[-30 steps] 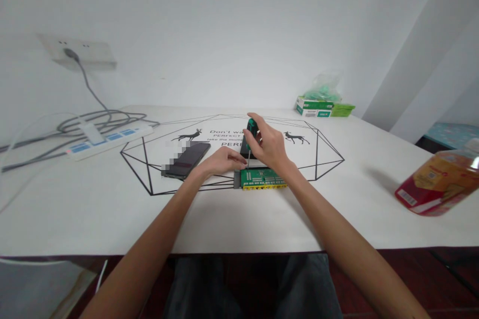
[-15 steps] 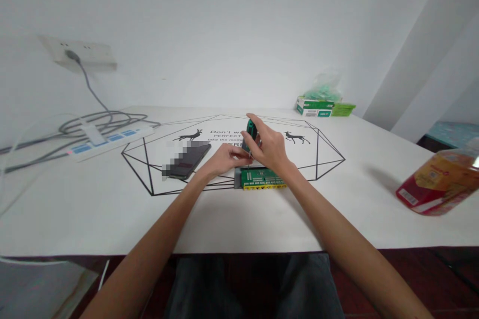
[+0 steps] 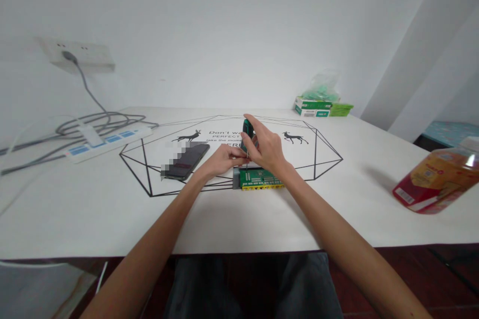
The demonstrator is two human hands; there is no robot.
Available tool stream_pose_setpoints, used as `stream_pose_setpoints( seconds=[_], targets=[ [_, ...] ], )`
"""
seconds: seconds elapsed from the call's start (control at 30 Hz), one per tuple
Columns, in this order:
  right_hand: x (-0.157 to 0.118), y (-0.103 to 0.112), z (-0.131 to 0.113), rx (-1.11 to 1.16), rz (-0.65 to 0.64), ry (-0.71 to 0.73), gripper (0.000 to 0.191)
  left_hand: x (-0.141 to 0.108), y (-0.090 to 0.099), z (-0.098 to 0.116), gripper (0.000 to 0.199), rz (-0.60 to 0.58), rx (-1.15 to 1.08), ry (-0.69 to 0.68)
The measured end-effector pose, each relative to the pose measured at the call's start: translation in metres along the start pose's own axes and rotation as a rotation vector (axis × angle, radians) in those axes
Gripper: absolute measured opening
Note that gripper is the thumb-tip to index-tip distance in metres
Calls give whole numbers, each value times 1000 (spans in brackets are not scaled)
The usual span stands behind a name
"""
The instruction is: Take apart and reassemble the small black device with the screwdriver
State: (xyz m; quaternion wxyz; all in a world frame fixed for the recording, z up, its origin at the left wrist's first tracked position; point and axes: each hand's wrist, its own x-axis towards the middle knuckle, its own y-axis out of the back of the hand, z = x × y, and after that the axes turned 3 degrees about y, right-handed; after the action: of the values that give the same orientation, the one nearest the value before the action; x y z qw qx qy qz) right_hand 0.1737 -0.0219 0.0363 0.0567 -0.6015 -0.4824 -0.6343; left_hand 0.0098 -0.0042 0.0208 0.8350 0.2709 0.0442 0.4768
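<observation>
We see the right hand (image 3: 266, 149) gripping a green-handled screwdriver (image 3: 247, 129) upright over the green circuit board (image 3: 259, 179), which lies flat near the middle of the white surface (image 3: 93, 209). The left hand (image 3: 223, 158) pinches the shaft with curled fingertips. A phone (image 3: 185, 161) lies just left.

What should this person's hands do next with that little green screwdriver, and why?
Probably twist the screwdriver gently in place. The right hand grips its green handle upright, with the shaft pointing down at the far left corner of the green circuit board, and the left hand pinches near the tip as if steadying it. The tip itself is too small to see.
</observation>
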Motion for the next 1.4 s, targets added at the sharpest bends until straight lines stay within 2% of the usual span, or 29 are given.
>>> stream_pose_setpoints(
  seconds=[0.43, 0.6, 0.77, 1.13, 1.4],
  targets=[
    [1, 1, -1, -17, 5, -10, 49, 0, 1, 0, 16, -48, 58, -28],
    [2, -1, 1, -65, 2, -37, 50, -1, -1, 3, 19, 53, 176, -10],
    [2, -2, 0, -44, 35, -39, 50, -1, -4, 0, 17, 147, 151, 6],
    [1, 0, -1, -46, -9, -10, 56, -1, -2, 3, 10, 81, 117, -12],
    [0, 1, -1, 22, 1, -16, 53, -1, -1, 2, 11, 57, 96, -38]
  ],
)
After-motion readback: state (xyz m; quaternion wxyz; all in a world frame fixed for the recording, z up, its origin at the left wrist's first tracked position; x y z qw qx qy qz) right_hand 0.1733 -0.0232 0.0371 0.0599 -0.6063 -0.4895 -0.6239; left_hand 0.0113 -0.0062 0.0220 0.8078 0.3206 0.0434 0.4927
